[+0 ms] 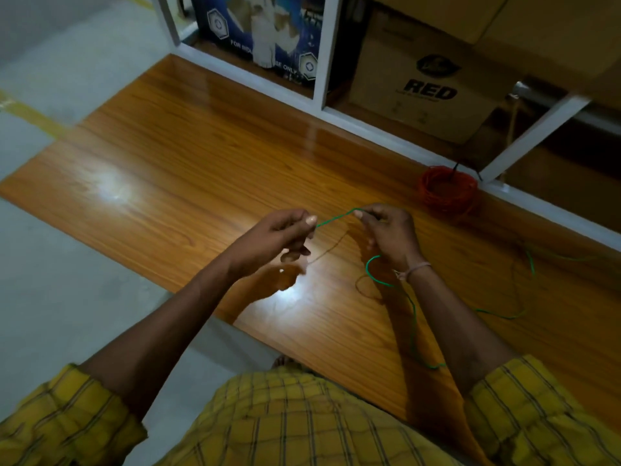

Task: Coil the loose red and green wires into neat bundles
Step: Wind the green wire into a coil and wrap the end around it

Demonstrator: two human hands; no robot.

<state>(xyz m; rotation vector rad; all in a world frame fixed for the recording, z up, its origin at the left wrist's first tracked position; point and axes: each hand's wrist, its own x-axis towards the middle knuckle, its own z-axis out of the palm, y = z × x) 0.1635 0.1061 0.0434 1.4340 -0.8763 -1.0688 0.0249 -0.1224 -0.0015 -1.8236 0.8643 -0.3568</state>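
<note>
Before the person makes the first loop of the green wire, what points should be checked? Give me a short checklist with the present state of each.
1. Left hand pinches the green wire near its end: ok.
2. Right hand pinches the same wire, a short taut span between the hands: ok.
3. Rest of the green wire lies loose on the wooden table, free to feed: ok, no knot seen, though dim light hides parts.
4. Loose wire is clear of the red wire bundle: ok, they lie apart.
5. Red wire already coiled: ok.
6. Far end of the green wire is free: cannot tell, it leaves the picture at the right.
</note>
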